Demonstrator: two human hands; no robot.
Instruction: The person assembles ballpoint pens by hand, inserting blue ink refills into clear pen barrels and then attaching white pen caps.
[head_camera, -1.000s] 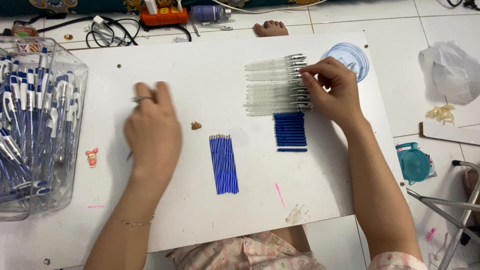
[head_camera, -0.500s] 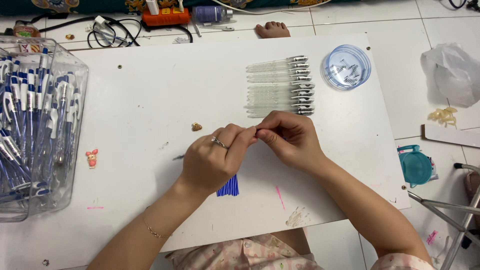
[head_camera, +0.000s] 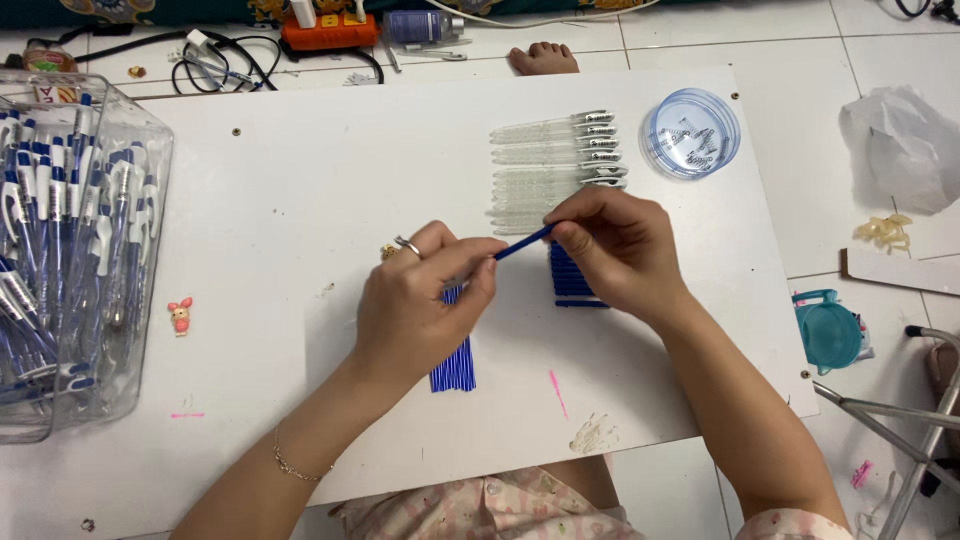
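White board laid on a tiled floor serves as the bench. Blue refill sits mid-board, pinched at both ends: left hand closed on its lower end, right hand closed on the upper end. Under the left hand lies a row of blue refills; under the right a shorter blue stack. Clear pen barrels wait in a row above, unfilled. Clear bin at far left holds many finished pens. Judged: a good share done, about ten barrels left.
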